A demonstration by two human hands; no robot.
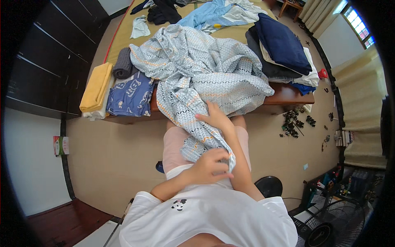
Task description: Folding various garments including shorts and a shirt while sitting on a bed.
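A large crumpled bed sheet point(230, 88), pale grey-white with rows of dark and orange chevrons, spreads over the near part of the bed. One end of it hangs off the bed's front edge and reaches down over my lap. Close to my body, my left hand point(212, 165) has its fingers curled around the edge of that hanging end. Farther out, my right hand point(216, 117) lies against the sheet with thumb and forefinger apart; its other fingers are partly hidden. Whether the cloth is a single or double layer cannot be made out.
Left of the sheet lie a folded yellow cloth point(96, 88), a blue patterned folded cloth point(131, 95) and a rolled dark grey one point(122, 64). Folded dark garments point(284, 43) are stacked at the right. Loose clothes point(210, 14) cover the far bed. A fan point(339, 224) stands lower right.
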